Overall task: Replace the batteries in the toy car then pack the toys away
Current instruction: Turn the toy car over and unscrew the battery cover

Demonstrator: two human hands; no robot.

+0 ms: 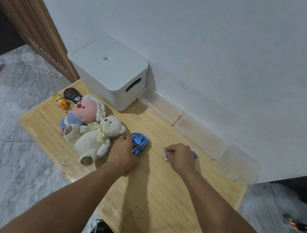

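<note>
Left hand (123, 152) curled over shiny blue car (140, 144), half hidden, right hand (181, 157) pinching small wrapped pack (166, 156), pale wood bench (156, 196), frame centre

I see soft, even indoor light, fairly bright. Arms cast dark shadows forward onto the wooden table (165, 208); the white storage box (111, 74) shadows the wall (219, 46) behind. Slight glare at the table's near-left edge. Wide-angle bending at edges. Overall soft, mildly blurry.
</note>
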